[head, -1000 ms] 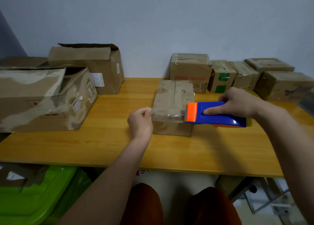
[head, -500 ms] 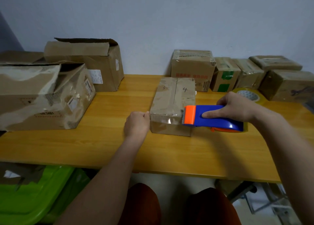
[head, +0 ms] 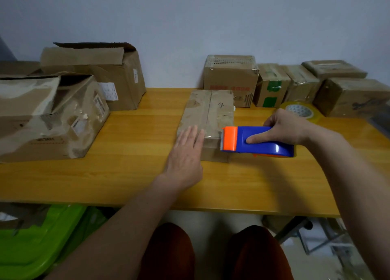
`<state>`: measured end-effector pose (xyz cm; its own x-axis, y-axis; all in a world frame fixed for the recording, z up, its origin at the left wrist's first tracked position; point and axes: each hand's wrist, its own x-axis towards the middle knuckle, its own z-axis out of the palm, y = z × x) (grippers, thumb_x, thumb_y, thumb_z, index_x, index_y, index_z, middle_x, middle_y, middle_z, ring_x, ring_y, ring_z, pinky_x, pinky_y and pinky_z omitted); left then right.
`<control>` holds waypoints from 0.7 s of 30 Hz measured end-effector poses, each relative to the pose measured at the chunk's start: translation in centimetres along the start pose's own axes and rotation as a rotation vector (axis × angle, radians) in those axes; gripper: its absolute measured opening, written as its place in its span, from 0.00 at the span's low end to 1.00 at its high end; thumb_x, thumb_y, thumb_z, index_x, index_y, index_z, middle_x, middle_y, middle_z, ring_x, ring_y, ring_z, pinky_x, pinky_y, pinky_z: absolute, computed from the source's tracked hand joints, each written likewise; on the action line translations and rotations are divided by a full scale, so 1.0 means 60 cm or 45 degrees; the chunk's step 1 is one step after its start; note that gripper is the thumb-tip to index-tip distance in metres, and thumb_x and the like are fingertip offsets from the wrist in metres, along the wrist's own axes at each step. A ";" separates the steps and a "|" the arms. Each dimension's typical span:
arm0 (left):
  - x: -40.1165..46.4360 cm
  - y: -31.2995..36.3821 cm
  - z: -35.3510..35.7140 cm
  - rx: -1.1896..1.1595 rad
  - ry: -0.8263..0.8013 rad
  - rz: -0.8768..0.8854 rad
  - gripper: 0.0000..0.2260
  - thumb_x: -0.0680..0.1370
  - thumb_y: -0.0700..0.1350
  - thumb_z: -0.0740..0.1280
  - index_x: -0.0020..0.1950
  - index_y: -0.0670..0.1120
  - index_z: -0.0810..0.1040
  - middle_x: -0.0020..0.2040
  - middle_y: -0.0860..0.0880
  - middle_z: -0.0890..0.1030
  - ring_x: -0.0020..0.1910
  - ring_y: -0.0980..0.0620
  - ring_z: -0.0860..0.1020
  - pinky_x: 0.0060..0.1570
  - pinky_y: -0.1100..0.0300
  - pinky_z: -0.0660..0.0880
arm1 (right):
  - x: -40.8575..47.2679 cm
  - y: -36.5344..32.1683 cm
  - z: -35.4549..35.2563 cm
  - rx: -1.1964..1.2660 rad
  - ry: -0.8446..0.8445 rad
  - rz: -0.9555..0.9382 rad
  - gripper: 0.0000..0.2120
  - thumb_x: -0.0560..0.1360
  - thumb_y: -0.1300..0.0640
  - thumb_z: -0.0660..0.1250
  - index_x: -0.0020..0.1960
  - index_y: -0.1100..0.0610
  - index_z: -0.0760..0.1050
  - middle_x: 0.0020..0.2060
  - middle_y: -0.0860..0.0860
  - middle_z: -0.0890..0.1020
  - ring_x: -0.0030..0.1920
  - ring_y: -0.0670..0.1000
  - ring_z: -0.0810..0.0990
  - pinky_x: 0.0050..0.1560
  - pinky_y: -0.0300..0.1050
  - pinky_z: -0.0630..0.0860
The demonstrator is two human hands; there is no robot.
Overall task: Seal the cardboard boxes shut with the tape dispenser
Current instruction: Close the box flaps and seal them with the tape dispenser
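Centrally on the orange-brown wooden worktop point(head: 135, 174) lies a small oblong brown cardboard box point(head: 209, 115), its long side running from near the front edge toward the back. Its top is glossy with clear tape, a dark seam runs down its length, and a handwritten "4" sits near its far end. The left hand point(head: 185, 153) lies flat with straight fingers pressed on the box's near left corner. The right hand point(head: 282, 127) grips a blue plastic tape dispenser with an orange head point(head: 253, 141), index finger stretched along its side; the orange head touches the box's near right corner. A yellowish roll of tape point(head: 304, 110) rests just behind that hand, near the worktop's right edge.
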<state>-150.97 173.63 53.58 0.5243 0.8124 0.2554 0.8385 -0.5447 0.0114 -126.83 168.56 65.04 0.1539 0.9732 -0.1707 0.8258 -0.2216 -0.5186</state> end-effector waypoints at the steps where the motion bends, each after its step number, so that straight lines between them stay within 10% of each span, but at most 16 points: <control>1: -0.002 0.002 0.000 0.037 -0.015 0.014 0.41 0.74 0.44 0.63 0.78 0.45 0.38 0.79 0.43 0.42 0.78 0.46 0.41 0.76 0.51 0.40 | -0.003 0.010 -0.004 0.014 0.006 0.014 0.32 0.46 0.31 0.72 0.39 0.55 0.80 0.32 0.48 0.83 0.37 0.47 0.81 0.33 0.41 0.74; 12: 0.000 0.020 -0.004 0.124 -0.078 0.035 0.48 0.73 0.52 0.65 0.73 0.58 0.27 0.77 0.37 0.39 0.77 0.39 0.38 0.75 0.44 0.38 | -0.025 0.074 -0.035 0.106 -0.007 0.131 0.28 0.52 0.38 0.76 0.41 0.58 0.80 0.35 0.52 0.83 0.38 0.50 0.81 0.33 0.41 0.71; 21: 0.013 0.047 -0.003 0.169 0.030 0.113 0.40 0.74 0.44 0.63 0.78 0.54 0.40 0.78 0.43 0.35 0.75 0.45 0.32 0.74 0.43 0.35 | -0.024 0.066 -0.038 0.046 -0.067 0.181 0.24 0.58 0.37 0.75 0.44 0.54 0.77 0.39 0.50 0.81 0.41 0.48 0.79 0.34 0.41 0.70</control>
<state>-148.23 172.72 54.00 0.5951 0.7560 0.2726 0.8019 -0.5808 -0.1400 -122.55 166.41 65.15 0.2381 0.9276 -0.2878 0.7776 -0.3596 -0.5159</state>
